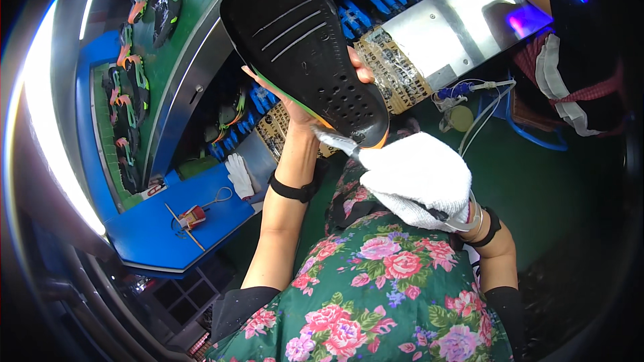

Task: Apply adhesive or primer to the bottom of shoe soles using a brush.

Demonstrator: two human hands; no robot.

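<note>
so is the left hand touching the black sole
Touching: the head view shows the left hand gripping the sole, thumb and fingers wrapped around its edges.

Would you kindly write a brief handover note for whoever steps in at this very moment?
Left hand: bare, holds the black shoe sole up, underside toward the camera.
Right hand: in a white glove, presses a small tool against the sole's lower edge by the orange-green rim.
Nearby: a spare white glove on the blue bench; more shoes on the green conveyor.
Done: sole lifted, tool applied. Left: cannot tell how much edge remains.
</note>
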